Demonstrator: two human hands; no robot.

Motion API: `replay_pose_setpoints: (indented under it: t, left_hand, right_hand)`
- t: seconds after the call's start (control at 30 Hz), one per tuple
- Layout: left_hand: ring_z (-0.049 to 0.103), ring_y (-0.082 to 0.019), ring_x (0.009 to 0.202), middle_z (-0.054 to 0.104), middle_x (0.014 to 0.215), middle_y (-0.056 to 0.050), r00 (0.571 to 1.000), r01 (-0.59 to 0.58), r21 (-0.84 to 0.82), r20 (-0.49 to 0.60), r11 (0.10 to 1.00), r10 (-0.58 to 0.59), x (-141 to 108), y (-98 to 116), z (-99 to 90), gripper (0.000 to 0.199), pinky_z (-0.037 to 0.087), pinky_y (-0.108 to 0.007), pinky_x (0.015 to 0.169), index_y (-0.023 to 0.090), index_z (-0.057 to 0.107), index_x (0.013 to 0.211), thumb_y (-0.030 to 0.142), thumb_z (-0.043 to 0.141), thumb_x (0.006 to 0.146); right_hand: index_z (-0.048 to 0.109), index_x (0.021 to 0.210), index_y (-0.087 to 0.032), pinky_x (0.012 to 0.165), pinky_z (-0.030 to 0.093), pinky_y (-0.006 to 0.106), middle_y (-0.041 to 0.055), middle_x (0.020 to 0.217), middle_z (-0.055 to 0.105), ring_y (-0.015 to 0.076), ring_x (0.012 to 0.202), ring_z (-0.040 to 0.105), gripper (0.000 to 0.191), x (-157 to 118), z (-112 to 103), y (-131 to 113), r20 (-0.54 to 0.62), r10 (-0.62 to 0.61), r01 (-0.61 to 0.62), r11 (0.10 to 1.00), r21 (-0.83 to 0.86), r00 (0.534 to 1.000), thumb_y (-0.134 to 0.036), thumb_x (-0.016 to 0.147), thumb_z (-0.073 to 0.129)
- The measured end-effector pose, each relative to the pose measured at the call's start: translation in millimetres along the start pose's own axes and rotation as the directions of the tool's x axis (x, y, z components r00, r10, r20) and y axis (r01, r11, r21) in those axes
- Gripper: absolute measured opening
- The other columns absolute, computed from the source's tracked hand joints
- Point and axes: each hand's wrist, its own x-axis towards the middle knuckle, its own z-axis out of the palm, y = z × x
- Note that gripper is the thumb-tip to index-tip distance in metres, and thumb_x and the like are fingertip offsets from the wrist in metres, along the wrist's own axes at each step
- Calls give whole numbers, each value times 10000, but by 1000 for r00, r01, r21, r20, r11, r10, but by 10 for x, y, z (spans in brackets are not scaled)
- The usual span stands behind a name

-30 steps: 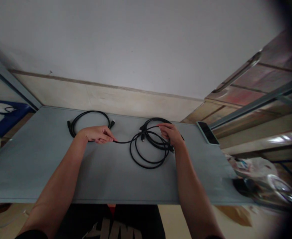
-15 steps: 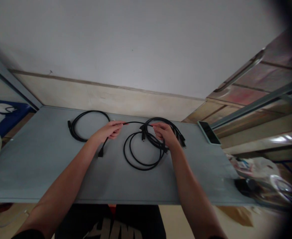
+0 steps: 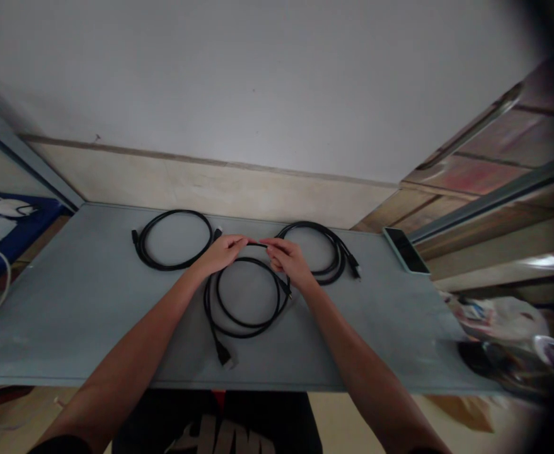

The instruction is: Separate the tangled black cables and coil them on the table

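Near the middle of the grey table, my left hand pinches a black cable at the top of its loops. My right hand closes on the same cable a short way to the right, with a small span showing between the fingertips. The cable's loops hang or lie below both hands, one connector at the lower left and the other by my right hand. One coiled black cable lies to the left of my left hand. Another coiled cable lies just right of my right hand.
A phone lies at the right end of the grey table. Beyond that end are a plastic bag and a blurred dark round object. A blue surface with a white cable is at the far left.
Both hands have come closer together, my right hand moving left. The held cable has moved left, away from the right coil, and now forms rounder loops, its loose connector lower down.
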Motion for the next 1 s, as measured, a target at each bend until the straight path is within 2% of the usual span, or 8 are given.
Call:
replay_pose_setpoints:
  t: [0.2,0.33,0.5,0.6,0.7,0.8,0.9,1.0]
  left_hand:
    - [310,-80,396,326,458,95,995,90,-203,62,975,-79,-6,-38,-202,470,277,-213,443,136,650,1071,553,566,871]
    - [264,-62,381,295,455,108,993,119,-298,15,947,-120,-34,-57,-401,433,244,-206,428,135,646,1051,519,622,854]
    - [238,-43,378,282,475,112,989,81,-369,-86,926,-120,-146,19,-694,359,215,-204,409,117,656,980,445,684,836]
    - [210,-37,371,265,467,119,991,74,-441,-70,895,-116,-191,36,-788,309,203,-199,402,114,653,955,397,694,837]
    - [189,-36,364,250,469,123,992,119,-536,21,836,-128,-175,16,-741,256,177,-188,400,136,640,1013,338,669,858]
    - [191,-47,357,248,464,125,991,131,-600,80,789,-104,-117,-4,-614,303,184,-181,399,163,613,1154,271,615,870]
    - [217,-52,369,307,493,110,995,103,-623,63,776,-81,-63,-3,-509,435,192,-174,398,181,571,1276,206,584,842]
    - [197,-45,378,335,535,101,997,75,-622,34,779,-69,-40,9,-450,484,188,-172,399,195,548,1331,233,570,849]
  right_hand:
    - [733,1010,-160,373,135,205,-64,571,394,31,428,193,337,-25,-133,-175,25,109,-110,993,37,994,-386,760,749]
    - [742,1026,-146,372,102,199,-51,581,432,24,428,188,357,-33,-291,-245,2,151,-151,987,48,989,-368,747,763]
    - [749,979,-141,377,113,203,-82,517,325,33,421,169,292,-52,-641,-339,-84,49,-45,998,49,995,-307,738,756]
    - [739,956,-144,370,137,207,-70,542,343,39,430,176,248,-64,-790,-385,-169,-22,36,996,85,985,-280,749,729]
    - [723,970,-164,353,153,207,-63,589,361,44,434,152,240,-41,-774,-360,-246,-44,84,985,154,968,-268,756,692]
    - [703,998,-183,336,158,197,-68,613,357,47,427,125,258,19,-625,-266,-282,-7,88,958,274,960,-258,756,654]
    - [695,1030,-175,336,157,173,-76,607,346,37,419,131,287,62,-456,-172,-231,48,44,925,376,972,-226,750,653]
    - [699,1069,-167,343,143,160,-76,605,351,28,421,149,312,46,-340,-143,-151,72,-8,921,389,986,-204,761,666]
